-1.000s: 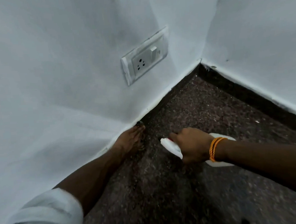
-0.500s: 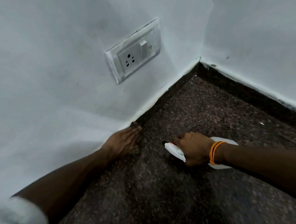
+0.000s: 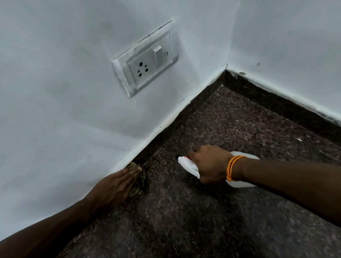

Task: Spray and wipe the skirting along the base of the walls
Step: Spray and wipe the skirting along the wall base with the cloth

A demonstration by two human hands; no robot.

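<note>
Two pale walls (image 3: 63,95) meet at a corner above a dark speckled floor (image 3: 211,216), and the skirting (image 3: 187,118), the task's own strip, runs as a dark band along their base. A socket (image 3: 147,60) sits low on the left wall, which is probably a reason to keep spray aimed down at the band.

The spray bottle (image 3: 189,165) lies low over the floor with its nozzle pointing at the skirting. The right hand (image 3: 209,164), with an orange band (image 3: 233,168) at its wrist, is curled tight round the bottle's neck, likely ready to squeeze again. The left hand (image 3: 117,184) lies flat with straight fingers, pressing a mottled cloth (image 3: 138,187) into the angle of skirting and floor, so the palm's weight does the rubbing.

Against half a second ago, the left hand has slid back along the skirting towards the person, and more cloth shows. The bottle has hardly moved.
</note>
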